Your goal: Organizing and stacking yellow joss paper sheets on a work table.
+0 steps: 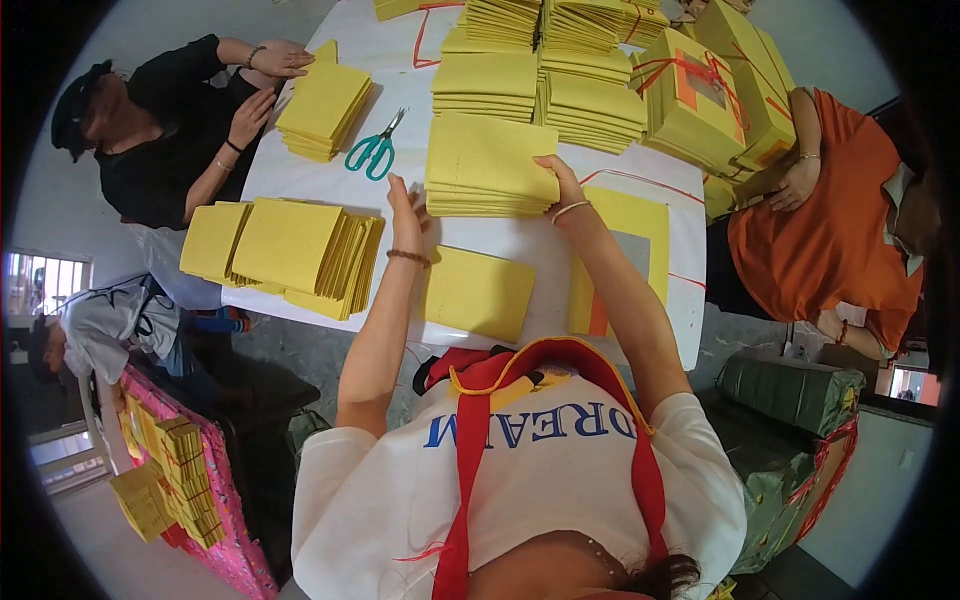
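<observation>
A stack of yellow paper is in front of me on the white-covered table. My right hand grips its right edge, the thumb on top and the fingers down the side. Close to its left edge, my left hand is upright with the fingers stretched out; whether it touches the paper is hard to tell. Nearer to me lies a flat yellow paper piece. Teal-handled scissors lie left of the stack, with blades pointing away.
Yellow paper stacks stand at the table's left edge, and more paper stacks at the back. Red-tied bundles fill the far right. Co-workers stand left and right; one co-worker's hands are beside a yellow pile. Red ribbon crosses the table.
</observation>
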`<act>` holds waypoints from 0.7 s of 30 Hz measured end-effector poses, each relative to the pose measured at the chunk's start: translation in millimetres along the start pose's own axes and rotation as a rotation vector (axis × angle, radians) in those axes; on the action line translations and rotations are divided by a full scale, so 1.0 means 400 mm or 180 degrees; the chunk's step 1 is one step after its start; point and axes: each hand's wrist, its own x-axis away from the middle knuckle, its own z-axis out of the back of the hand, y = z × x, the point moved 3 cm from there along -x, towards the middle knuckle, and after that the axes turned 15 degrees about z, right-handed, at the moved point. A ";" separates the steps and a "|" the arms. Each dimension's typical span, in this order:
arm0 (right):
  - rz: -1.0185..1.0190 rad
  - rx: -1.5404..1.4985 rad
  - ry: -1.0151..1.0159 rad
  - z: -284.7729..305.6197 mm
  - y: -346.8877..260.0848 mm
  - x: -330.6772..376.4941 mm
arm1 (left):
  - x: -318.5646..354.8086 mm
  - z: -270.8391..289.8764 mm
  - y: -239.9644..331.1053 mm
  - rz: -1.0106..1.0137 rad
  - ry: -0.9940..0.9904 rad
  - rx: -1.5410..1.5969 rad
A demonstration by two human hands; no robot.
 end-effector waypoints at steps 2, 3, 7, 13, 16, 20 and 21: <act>-0.0013 0.0016 0.0101 -0.004 0.008 -0.014 | -0.021 -0.031 0.014 0.1034 -0.0324 0.0558; -0.0035 0.0028 0.0205 -0.003 0.012 -0.023 | -0.029 -0.045 0.034 0.1029 -0.0348 0.0553; -0.0114 0.0049 0.0162 -0.037 0.041 -0.094 | -0.134 -0.048 0.031 0.0632 -0.0786 0.0530; -0.0315 0.0318 0.0230 -0.016 0.043 -0.157 | -0.189 -0.097 -0.009 0.0368 -0.0497 0.0573; -0.0435 0.0197 0.0295 0.012 0.052 -0.192 | -0.184 -0.127 0.014 0.0415 -0.0641 0.1013; -0.0373 0.0042 0.0390 -0.026 0.055 -0.176 | -0.189 -0.105 0.014 0.0328 -0.0624 0.1007; -0.0386 0.0038 0.0394 -0.025 0.058 -0.179 | -0.183 -0.107 0.013 0.0290 -0.0638 0.1083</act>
